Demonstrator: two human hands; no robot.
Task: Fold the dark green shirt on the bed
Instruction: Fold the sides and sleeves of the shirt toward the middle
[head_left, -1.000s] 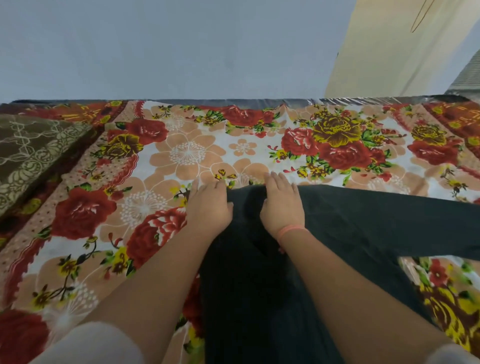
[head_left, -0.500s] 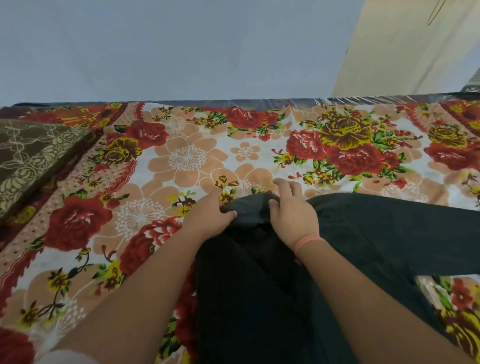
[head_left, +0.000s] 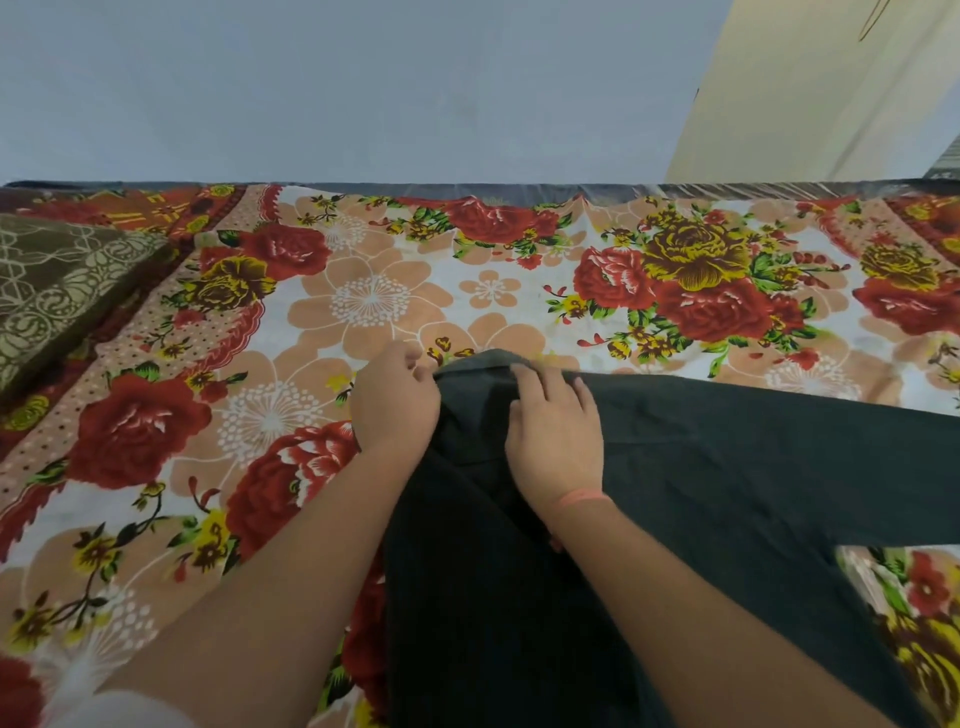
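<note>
The dark green shirt (head_left: 727, 467) lies on the bed with the floral sheet (head_left: 374, 306), spreading from the middle to the right edge of view and down toward me. My left hand (head_left: 396, 402) pinches the shirt's far left edge, fingers closed on the cloth. My right hand (head_left: 556, 434), with a pink band at the wrist, rests on the shirt just to the right, its fingertips gripping the raised fold at the far edge. Both forearms cover part of the shirt's near portion.
A brown patterned pillow or folded blanket (head_left: 57, 291) lies at the left side of the bed. A grey-blue wall (head_left: 363, 93) stands right behind the bed's far edge, and a cream surface (head_left: 810, 93) rises at the right.
Both hands went from lying flat on the shirt's far edge to gathering it; the edge now stands up in a small fold between them.
</note>
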